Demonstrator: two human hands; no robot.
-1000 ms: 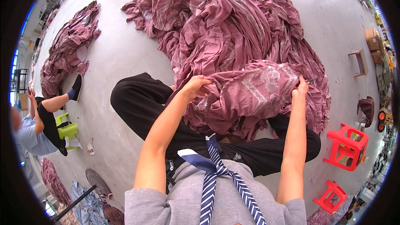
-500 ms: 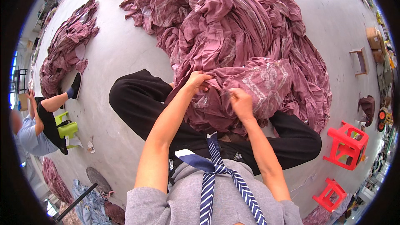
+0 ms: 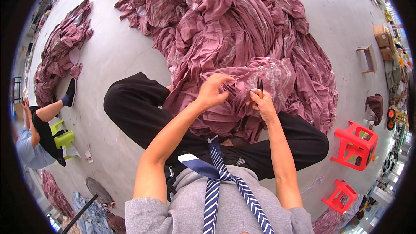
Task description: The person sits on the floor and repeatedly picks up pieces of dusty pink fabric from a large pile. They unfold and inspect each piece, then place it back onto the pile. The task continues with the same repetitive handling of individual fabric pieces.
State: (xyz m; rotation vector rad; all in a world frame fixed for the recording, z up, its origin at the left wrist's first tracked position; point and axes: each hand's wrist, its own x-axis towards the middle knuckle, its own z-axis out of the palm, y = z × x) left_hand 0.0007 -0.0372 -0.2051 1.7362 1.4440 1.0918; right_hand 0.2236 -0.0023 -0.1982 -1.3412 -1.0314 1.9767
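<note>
On the near edge of the big dusty-pink cloth pile (image 3: 225, 30), the right hand (image 3: 265, 105) is closed around small pointed snips (image 3: 259, 85), tips upward, while the left hand (image 3: 211, 92) rests over the cloth with fingers bent, whether gripping any I can't tell. Black-trousered legs (image 3: 136, 108) bend around the pile's near side. Red stools (image 3: 354, 146) stand to its right, a smaller pink heap (image 3: 63, 47) lies to its left.
</note>
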